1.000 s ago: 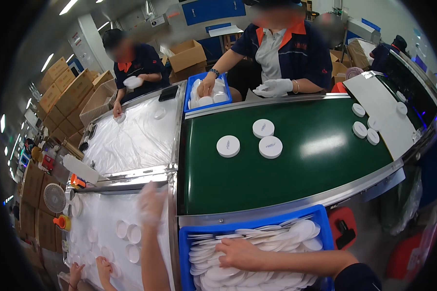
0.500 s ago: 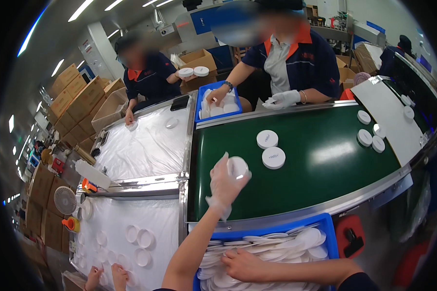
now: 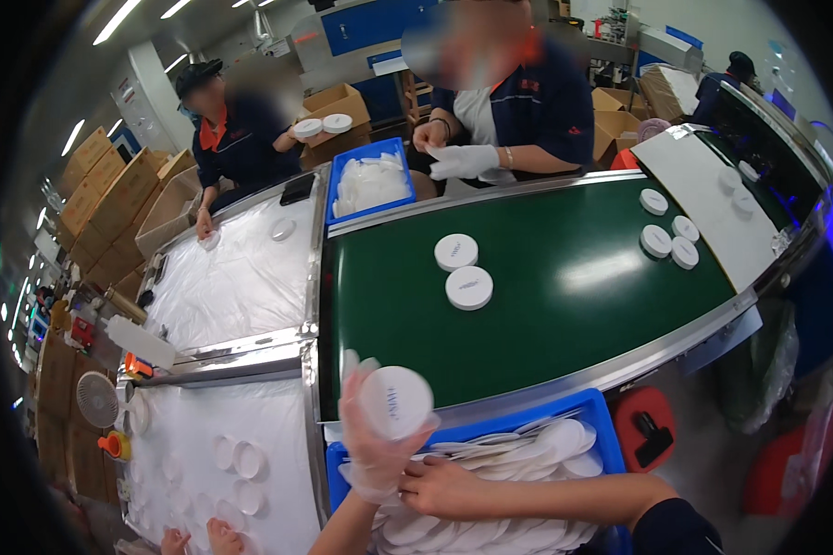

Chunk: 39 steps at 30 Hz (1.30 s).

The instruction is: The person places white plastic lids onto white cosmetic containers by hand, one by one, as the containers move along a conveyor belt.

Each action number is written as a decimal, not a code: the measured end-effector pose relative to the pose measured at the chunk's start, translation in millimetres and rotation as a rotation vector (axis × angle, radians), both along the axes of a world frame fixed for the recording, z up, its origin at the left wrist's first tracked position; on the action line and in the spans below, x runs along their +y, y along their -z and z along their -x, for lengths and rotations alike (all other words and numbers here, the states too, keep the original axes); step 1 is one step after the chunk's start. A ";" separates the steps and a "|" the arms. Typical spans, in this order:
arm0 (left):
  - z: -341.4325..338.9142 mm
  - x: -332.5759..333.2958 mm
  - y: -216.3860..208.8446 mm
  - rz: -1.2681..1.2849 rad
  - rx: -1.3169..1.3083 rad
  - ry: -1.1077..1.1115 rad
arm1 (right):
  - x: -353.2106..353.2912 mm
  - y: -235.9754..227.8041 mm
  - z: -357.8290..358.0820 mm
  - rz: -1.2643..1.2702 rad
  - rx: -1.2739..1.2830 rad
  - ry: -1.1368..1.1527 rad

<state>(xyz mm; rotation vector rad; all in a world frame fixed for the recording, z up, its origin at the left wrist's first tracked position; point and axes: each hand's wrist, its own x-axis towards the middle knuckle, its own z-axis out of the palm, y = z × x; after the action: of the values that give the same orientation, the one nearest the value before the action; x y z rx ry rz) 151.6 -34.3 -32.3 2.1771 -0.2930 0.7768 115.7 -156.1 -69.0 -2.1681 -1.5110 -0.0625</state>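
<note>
My left hand (image 3: 379, 442), in a clear glove, grips a round white lid (image 3: 396, 403) by its edge. The lid's flat, blue-printed face is turned up toward me, above the near edge of the green conveyor belt (image 3: 546, 324). Bare and curled, my right hand (image 3: 440, 487) lies on thin white discs (image 3: 500, 536) heaped in a blue bin (image 3: 617, 444). Its fingertips are partly hidden beside my left wrist, so what they pinch cannot be made out. Two more white lids (image 3: 469, 288) touch each other on the belt.
Several lids (image 3: 656, 241) lie at the belt's right end. Across it, a co-worker's gloved hand (image 3: 465, 163) is near another blue bin (image 3: 372, 183). A second co-worker holds two lids (image 3: 324, 125). Someone's hands (image 3: 222, 535) work among white rings on the left table (image 3: 278, 416).
My left hand has come back toward me from over the belt, turning the lid's printed face up. My right hand stays at the discs, shifted slightly left. The co-worker opposite has lifted a hand from the bin.
</note>
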 end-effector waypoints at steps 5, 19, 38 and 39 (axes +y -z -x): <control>7.8 16.4 -2.7 0.002 0.018 -0.059 | -27.4 -28.3 -10.9 -0.229 0.113 0.101; 34.3 -11.6 -17.6 -0.068 0.087 0.127 | -76.9 -10.3 -41.3 -0.610 1.134 0.685; 31.0 -16.2 -26.9 -0.189 0.238 0.304 | -75.5 -19.3 -24.1 -0.852 1.716 0.275; 30.2 -16.4 -27.0 -0.197 0.211 0.307 | -75.5 -18.9 -24.1 -0.880 1.774 0.267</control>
<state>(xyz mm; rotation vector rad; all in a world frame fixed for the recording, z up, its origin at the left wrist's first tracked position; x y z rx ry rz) 121.3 -50.7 -5.3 2.3000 -0.5989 0.3559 139.8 -231.6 -50.0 -0.8844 -0.0375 0.7358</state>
